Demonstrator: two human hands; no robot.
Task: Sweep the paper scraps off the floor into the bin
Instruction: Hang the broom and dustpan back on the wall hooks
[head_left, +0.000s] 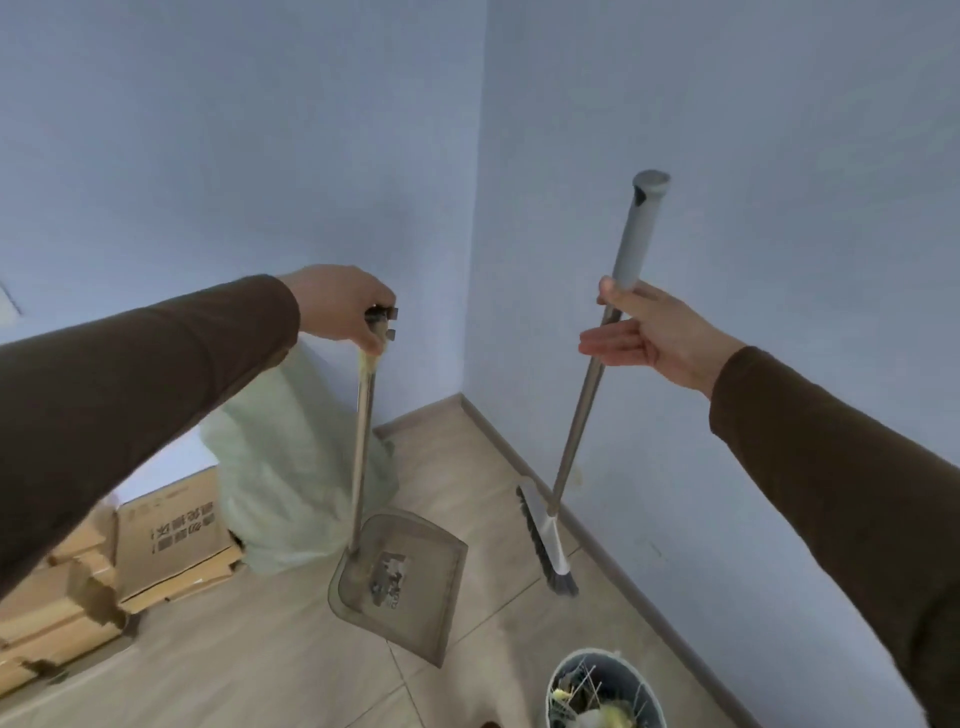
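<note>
Left hand (345, 306): curled round the dustpan (400, 582) handle top.
Right hand (641, 332): fingers spread, thumb hooking the broom (597, 364) pole.
Bin (605, 691): floor's near edge, holding scraps.

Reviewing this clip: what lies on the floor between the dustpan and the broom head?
Nothing: in the head view, only bare tiled floor separates the dustpan from the broom head. No paper scraps show there.

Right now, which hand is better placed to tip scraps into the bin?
Left. The left hand grips the dustpan handle; the bin sits below it. The right hand holds the broom.
</note>
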